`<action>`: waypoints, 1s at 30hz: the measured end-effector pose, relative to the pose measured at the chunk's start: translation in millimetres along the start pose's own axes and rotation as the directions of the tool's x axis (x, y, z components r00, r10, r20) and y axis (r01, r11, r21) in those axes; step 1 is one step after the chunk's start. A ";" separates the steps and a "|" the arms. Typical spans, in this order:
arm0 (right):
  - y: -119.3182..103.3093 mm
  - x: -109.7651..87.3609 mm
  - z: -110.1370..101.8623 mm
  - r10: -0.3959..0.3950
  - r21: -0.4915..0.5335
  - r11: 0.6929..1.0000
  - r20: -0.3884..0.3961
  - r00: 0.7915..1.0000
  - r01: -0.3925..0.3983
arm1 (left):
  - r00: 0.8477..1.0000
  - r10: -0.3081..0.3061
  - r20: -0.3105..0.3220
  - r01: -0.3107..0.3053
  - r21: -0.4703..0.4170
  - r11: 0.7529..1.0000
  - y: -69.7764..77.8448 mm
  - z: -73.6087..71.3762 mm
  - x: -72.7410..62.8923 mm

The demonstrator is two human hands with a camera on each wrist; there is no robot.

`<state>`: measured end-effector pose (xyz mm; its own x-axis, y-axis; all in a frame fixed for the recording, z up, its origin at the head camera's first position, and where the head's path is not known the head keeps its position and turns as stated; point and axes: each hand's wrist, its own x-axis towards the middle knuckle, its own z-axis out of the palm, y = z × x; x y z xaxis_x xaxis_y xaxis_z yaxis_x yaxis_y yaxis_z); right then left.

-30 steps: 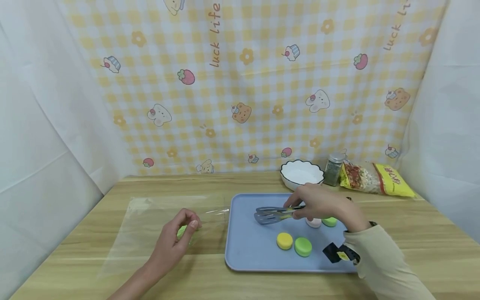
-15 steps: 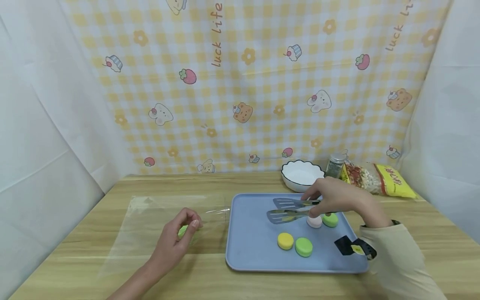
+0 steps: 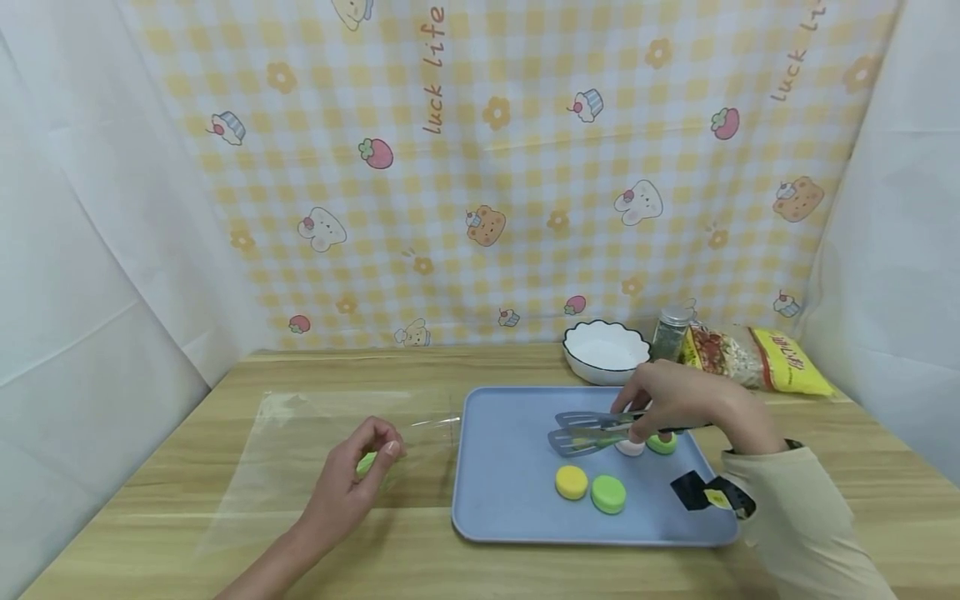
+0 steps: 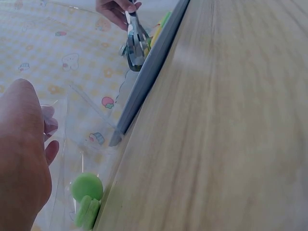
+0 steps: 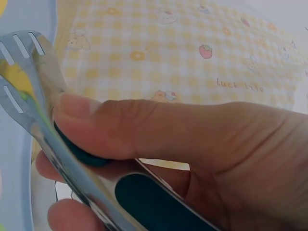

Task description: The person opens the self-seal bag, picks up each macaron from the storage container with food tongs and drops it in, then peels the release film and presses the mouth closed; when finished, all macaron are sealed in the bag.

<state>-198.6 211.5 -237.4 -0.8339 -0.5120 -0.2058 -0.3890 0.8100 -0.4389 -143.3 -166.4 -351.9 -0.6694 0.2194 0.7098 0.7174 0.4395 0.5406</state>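
Observation:
My left hand (image 3: pixel 348 475) pinches the edge of a clear plastic bag (image 3: pixel 258 471) lying on the table. Two green macarons (image 4: pixel 87 187) show inside the bag in the left wrist view. My right hand (image 3: pixel 678 402) holds metal tongs (image 3: pixel 581 442) with dark green grips (image 5: pixel 154 202), thumb on one arm. Their slotted heads stand apart above the blue tray (image 3: pixel 506 512). Yellow and green show at the slots; I cannot tell if that is a reflection. On the tray lie a yellow macaron (image 3: pixel 572 482), a green macaron (image 3: pixel 608 494), a pale pink macaron (image 3: pixel 632 448) and another green one, partly hidden.
Behind the tray stands a white scalloped bowl (image 3: pixel 606 350) with a dark rim. To its right are a glass spice jar (image 3: pixel 669 335) and a yellow food packet (image 3: pixel 757 358). A checked cloth (image 3: pixel 487 175) hangs behind the wooden table (image 3: pixel 405 550).
The tongs have moved right across the tray with my right hand, their heads spreading, then dropping slightly. My left hand stays at the bag. The macarons on the tray have not moved.

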 end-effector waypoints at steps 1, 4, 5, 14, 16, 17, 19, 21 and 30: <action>-0.5 -0.1 0.2 -0.006 0.015 1.000 0.007 1.000 0.006 | 1.000 0.001 0.000 -0.001 -0.001 1.000 0.3 0.0 0.1; -1.5 -0.1 0.7 -0.011 0.048 0.999 0.019 1.000 0.010 | 1.000 -0.002 0.002 0.002 -0.005 1.000 1.2 0.1 0.3; -1.6 0.0 0.9 -0.011 0.050 0.999 0.021 1.000 0.010 | 1.000 -0.004 0.004 0.004 -0.004 1.000 1.4 0.2 0.3; -3.9 0.0 2.6 -0.014 -0.049 0.999 0.002 1.000 0.014 | 1.000 0.001 0.002 -0.001 -0.006 1.000 -1.6 1.2 -1.1; -5.4 -0.3 2.6 -0.006 -0.056 0.998 0.003 1.000 0.006 | 1.000 -0.002 0.002 0.002 -0.008 1.000 -2.0 1.0 -1.6; -6.2 -0.5 2.6 -0.001 -0.057 0.998 0.003 1.000 0.001 | 1.000 -0.003 0.003 0.003 -0.010 1.000 -1.8 0.8 -1.7; -7.4 -1.2 2.5 0.006 -0.062 0.998 0.001 1.000 -0.006 | 1.000 -0.005 0.005 0.005 -0.015 1.000 -0.7 0.3 -1.7; -8.2 -1.9 2.3 0.009 -0.070 0.997 -0.001 1.000 -0.009 | 1.000 -0.004 0.009 0.004 -0.020 1.000 0.8 -0.1 -1.3; -11.6 -4.1 1.5 -0.002 -0.062 0.998 -0.004 1.000 0.002 | 1.000 0.001 0.022 0.000 -0.044 0.999 1.3 -0.2 -0.8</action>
<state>-190.1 203.8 -232.7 -0.8345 -0.5127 -0.2018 -0.4141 0.8252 -0.3841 -141.8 -166.1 -351.7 -0.6727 0.2388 0.7003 0.7251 0.4012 0.5597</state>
